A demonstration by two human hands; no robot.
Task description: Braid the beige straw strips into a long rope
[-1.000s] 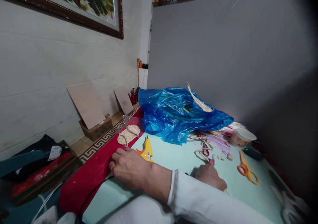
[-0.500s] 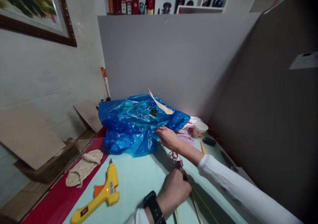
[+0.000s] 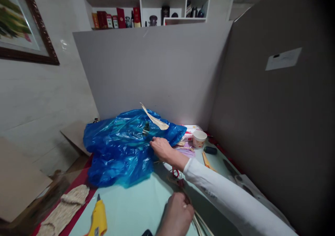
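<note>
My left hand is closed around thin pale straw strands low in the view, and they trail toward the bottom edge. Just beyond its fingers, a small dark red binder clip sits on the strands beside a red ring. My right hand reaches forward with its fingers pinched at the right part of a crumpled blue plastic bag. A dark gap in the bag shows beside these fingertips. On top of the bag lies a flat pale strip of dried husk.
A yellow glue gun lies at front left, near a woven straw piece on the red cloth. Toward the right are a paper cup, a dark green cylinder and an orange-handled tool. Grey panels wall the back and right.
The view has turned right and up, so the glue gun is partly out of frame. My right hand stays at the bag and my left on the strands. The bag's front edge looks slightly nearer.
</note>
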